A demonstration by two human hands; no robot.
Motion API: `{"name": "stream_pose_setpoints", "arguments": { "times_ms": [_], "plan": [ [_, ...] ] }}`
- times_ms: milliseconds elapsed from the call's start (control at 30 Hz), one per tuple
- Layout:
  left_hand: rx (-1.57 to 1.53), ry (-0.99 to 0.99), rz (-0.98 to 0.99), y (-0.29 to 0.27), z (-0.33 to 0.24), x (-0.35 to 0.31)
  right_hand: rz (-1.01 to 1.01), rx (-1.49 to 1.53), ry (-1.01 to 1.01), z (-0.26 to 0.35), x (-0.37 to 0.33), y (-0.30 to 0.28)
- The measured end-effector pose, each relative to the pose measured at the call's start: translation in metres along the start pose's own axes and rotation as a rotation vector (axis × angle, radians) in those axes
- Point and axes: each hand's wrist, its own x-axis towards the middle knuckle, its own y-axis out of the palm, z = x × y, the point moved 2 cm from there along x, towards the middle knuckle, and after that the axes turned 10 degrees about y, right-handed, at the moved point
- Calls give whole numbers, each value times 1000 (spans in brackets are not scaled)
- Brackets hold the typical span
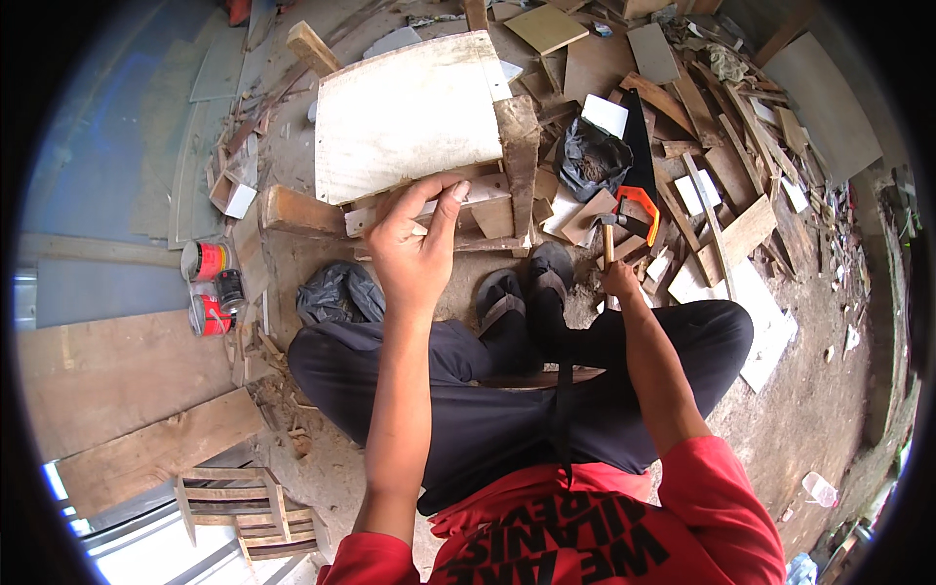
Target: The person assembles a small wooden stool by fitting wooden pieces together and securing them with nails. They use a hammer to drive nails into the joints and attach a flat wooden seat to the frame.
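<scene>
A small wooden stool-like frame [522, 161] with a whitish board [409, 112] on it stands in front of me. My left hand [414, 239] is at the board's near edge, thumb and forefinger pinched together over a pale rail [486, 188]. Whatever lies between those fingertips is too small to make out. Off to the right, my right hand [620, 281] is closed round the wooden handle of a hammer [607, 239], its dark head pointing away from me. Just beyond the hammer lies a handsaw with an orange handle [640, 214] and a dark blade.
An open black plastic bag [592, 161] holding small brownish pieces sits beside the saw. Wood offcuts [746, 229] cover the floor at right. Red-labelled cans [207, 261] stand at left, near another black bag [339, 292]. A small slatted wooden frame [239, 507] lies lower left.
</scene>
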Motion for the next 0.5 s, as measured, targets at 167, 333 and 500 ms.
{"name": "stream_pose_setpoints", "arguments": {
  "times_ms": [167,333,500],
  "plan": [
    [13,-11,-26,5,3,-3,-31,54,-67,-5,7,7],
    [73,47,-56,7,3,-3,-51,107,-182,-9,16,17],
    [108,97,-20,7,1,-3,-127,27,-249,-12,23,26]
  ]
}}
